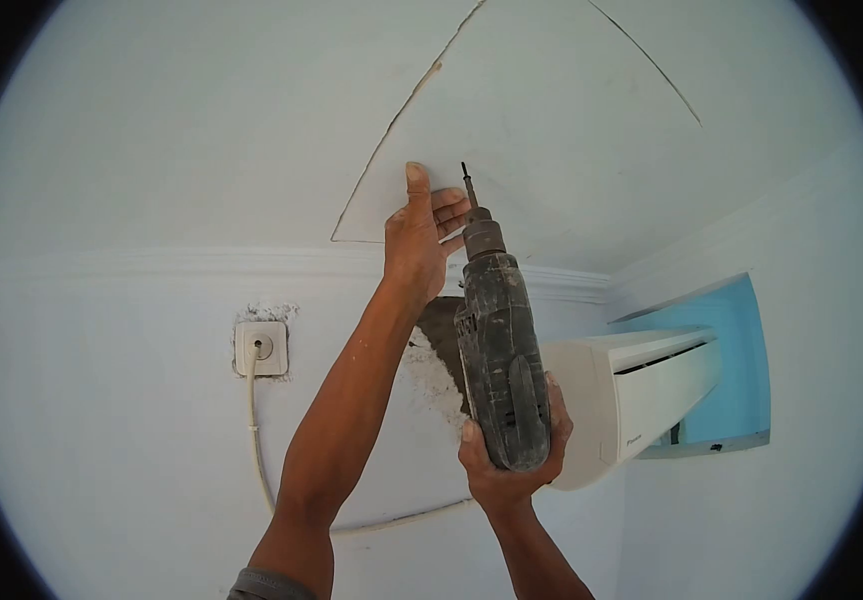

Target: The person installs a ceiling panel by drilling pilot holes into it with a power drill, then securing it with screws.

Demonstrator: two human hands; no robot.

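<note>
My right hand (517, 470) grips a dusty black power drill (504, 340) from below and behind, its body pointing up. A slim driver bit (471, 190) sits in the chuck, and a thin dark piece like a screw shows at its tip. My left hand (420, 235) is raised just left of the bit, thumb up and fingers stretched out toward it, with nothing visible in them. Both overlap the white ceiling panel (542, 140), whose cut edges show as a cracked line at left and a dark slit at right.
A white air conditioner (657, 390) hangs at right in front of a blue recess (737, 350). At left is a wall socket (264, 348) with a plugged-in cable (255, 430) that runs down and right. Behind the drill, a rough dark patch (444, 335) breaks the wall below the cornice (152, 263).
</note>
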